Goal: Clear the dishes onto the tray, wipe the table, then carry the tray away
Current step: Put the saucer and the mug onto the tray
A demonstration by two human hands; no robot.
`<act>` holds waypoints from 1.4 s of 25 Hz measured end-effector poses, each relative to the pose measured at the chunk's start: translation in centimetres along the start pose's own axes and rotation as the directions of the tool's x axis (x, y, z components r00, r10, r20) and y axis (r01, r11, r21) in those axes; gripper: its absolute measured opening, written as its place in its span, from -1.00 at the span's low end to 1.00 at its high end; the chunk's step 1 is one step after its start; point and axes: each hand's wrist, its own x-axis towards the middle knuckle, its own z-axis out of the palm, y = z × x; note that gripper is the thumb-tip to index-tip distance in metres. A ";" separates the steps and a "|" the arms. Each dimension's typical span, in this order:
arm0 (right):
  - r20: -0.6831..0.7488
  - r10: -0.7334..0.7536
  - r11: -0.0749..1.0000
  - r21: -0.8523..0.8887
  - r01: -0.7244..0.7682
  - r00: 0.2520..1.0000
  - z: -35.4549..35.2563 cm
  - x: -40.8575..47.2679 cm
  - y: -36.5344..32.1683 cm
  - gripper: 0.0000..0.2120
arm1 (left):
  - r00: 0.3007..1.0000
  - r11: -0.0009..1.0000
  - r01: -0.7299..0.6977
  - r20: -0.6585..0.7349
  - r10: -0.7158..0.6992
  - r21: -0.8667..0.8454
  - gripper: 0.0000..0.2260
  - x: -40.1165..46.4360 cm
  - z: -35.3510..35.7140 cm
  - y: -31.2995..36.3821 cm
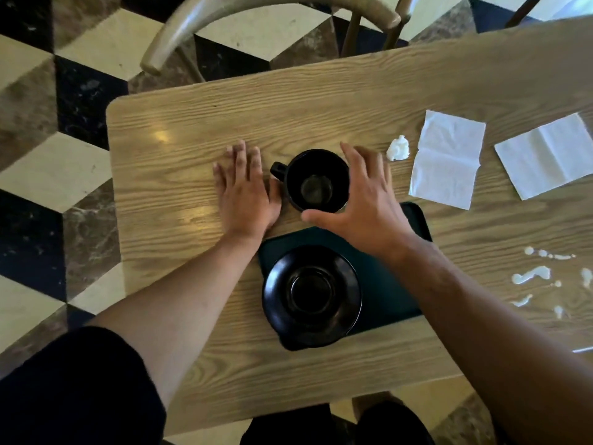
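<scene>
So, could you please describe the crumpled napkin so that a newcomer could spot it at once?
Start at the wooden table and find the black cup standing beyond the dark tray. Just right of the cup, past the right hand, lies the crumpled napkin. Unlike the two flat napkins further right, it is a small white wad.

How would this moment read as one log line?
saucer on tray | cup on table | right hand open at cup | spill unwiped
</scene>
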 end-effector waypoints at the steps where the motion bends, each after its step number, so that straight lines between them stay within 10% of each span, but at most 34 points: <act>1: 0.039 0.020 1.000 -0.014 -0.020 0.999 0.2 0.7 -0.1 0.19 | 1.000 1.000 0.000 0.004 0.000 0.003 -0.35 0.1 0.0 -0.1; 35: 0.116 -0.075 0.994 0.084 0.065 0.990 -2.2 -6.7 6.7 0.14 | 0.997 0.997 0.066 -0.047 -0.064 0.030 -0.39 0.3 -0.2 0.5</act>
